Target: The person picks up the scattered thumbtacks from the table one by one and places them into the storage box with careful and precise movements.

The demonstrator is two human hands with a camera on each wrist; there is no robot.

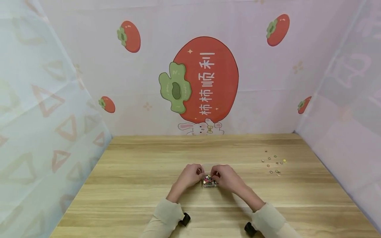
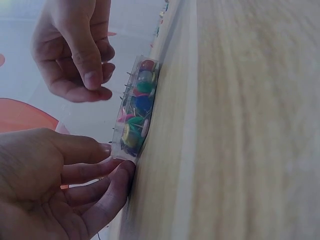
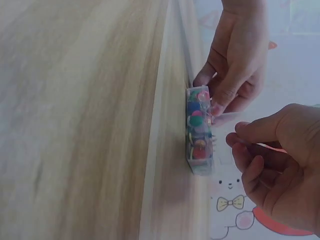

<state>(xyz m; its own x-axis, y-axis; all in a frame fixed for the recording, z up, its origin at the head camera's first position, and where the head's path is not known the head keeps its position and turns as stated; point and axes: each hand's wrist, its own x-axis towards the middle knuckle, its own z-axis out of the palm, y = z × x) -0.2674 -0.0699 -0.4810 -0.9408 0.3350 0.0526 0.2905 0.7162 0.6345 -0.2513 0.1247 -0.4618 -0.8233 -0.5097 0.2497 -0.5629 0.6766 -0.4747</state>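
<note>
While the small clear plastic box of coloured pushpins [image 1: 209, 181] rests on the wooden table [image 1: 134, 185] near its front middle, it is steadied at its left end by the left hand [image 1: 188, 177], whose fingertips [image 2: 116, 167] are pressed against the end wall of the box, with the thumb laid along its open top. The right hand [image 1: 227, 178] is held just above the box's right end, its thumb and forefinger [image 2: 90, 75] brought together in a pinch over the pins; whether a pin is already caught between them cannot be told from any view. In the wrist views the round heads, red, green, blue, yellow and pink, are seen packed inside, with several points sticking up out of the open top. The step in hand is judged to be the picking of a single pin out of the box. A fine pinch on one head would be called for next, with the upturned points avoided and the box kept from sliding. A scatter of small metal rings and bits [image 1: 274, 163] lies well apart, towards the right rear of the table. Behind, a printed persimmon backdrop [image 1: 205, 79] is hung.
</note>
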